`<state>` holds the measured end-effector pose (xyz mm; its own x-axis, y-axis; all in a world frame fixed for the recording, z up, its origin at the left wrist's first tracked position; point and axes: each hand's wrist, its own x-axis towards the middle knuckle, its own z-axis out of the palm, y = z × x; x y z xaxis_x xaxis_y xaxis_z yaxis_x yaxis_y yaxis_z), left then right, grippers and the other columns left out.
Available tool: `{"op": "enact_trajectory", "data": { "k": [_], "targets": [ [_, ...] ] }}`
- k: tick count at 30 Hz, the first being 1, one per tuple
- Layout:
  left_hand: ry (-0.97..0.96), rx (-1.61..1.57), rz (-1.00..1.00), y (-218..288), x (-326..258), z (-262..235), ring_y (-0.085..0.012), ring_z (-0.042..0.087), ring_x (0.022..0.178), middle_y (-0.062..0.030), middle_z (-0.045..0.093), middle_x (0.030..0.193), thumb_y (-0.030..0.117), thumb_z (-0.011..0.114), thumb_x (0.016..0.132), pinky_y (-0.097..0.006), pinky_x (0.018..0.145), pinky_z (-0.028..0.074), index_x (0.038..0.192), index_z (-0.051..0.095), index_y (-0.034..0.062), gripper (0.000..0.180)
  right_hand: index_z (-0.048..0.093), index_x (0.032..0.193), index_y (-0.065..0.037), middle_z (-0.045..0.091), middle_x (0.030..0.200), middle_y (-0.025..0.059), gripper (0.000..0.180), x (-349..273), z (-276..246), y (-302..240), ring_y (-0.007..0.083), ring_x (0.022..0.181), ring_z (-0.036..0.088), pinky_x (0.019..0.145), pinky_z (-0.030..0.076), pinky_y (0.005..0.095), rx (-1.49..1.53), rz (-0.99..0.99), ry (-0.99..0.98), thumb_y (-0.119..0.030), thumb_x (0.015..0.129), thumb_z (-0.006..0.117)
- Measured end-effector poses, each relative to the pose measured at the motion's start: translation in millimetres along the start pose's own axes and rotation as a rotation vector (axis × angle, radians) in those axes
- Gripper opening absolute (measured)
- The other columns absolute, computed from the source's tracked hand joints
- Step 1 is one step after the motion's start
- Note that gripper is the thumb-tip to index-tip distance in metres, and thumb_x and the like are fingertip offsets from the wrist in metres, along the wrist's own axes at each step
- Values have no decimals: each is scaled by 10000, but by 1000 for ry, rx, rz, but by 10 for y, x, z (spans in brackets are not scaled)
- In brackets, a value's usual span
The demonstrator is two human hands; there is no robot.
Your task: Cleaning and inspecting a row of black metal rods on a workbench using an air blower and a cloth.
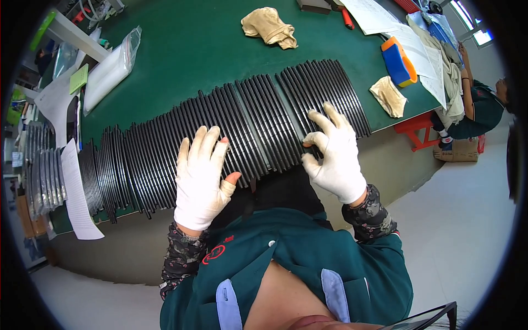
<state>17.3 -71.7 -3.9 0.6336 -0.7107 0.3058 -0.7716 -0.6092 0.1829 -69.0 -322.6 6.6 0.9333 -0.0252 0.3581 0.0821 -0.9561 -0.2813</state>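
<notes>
A long row of thin black rods (159,148) lies side by side across the green table, with narrow gaps splitting it into groups. My left hand (201,179), in a white glove with some bare fingertips, rests flat on the rods near the middle, fingers stretched out. To the right, my right hand (333,151), gloved too, is over the rightmost groups of rods, its fingers spread and slightly bent. Neither hand has a rod in its grasp. The palms hide parts of the rods beneath.
Crumpled beige cloths (269,27) lie beyond the rods. At the right are a blue and orange block-shaped holder (400,61) and papers (421,49). A plastic-wrapped bundle (113,69), a paper sheet (80,192) and bagged rods (44,170) lie left. Another person (481,110) sits far right.
</notes>
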Motion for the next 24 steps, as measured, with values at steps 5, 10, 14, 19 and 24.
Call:
{"op": "enact_trajectory", "data": {
  "k": [5,10,14,19,24],
  "targets": [
    [11,0,7,-7,0,12,-360,429,1311,-158,478,1377,512,483,930,-522,1086,311,1320,479,53,602,612,822,-92,553,1246,151,240,45,8,-85,397,1290,414,1044,331,546,58,58,19,-80,591,674],
    [9,-3,1,-1,7,8,-360,436,1304,-157,483,1372,514,482,931,-521,1083,316,1311,486,50,600,599,852,-95,551,1273,134,298,52,14,-52,406,1306,404,1047,353,493,17,-47,-12,27,580,613],
    [21,-6,2,6,6,3,-361,443,1297,-155,489,1365,516,485,930,-523,1075,325,1299,495,45,598,639,808,-105,567,1220,138,248,57,19,-59,400,1257,448,1014,369,535,38,-116,7,24,597,619],
    [28,-23,9,-10,-1,12,-369,453,1286,-158,492,1359,507,495,926,-530,1066,331,1305,488,48,595,635,772,-105,560,1233,123,201,74,-64,26,393,1277,433,1042,347,540,27,-215,-59,1,601,647],
    [25,-25,10,3,8,-2,-373,450,1287,-163,489,1359,496,506,921,-532,1065,330,1301,487,48,588,627,821,-97,542,1264,125,211,70,-23,2,389,1281,435,1035,364,516,138,-283,-48,-21,624,644]
  ]
}}
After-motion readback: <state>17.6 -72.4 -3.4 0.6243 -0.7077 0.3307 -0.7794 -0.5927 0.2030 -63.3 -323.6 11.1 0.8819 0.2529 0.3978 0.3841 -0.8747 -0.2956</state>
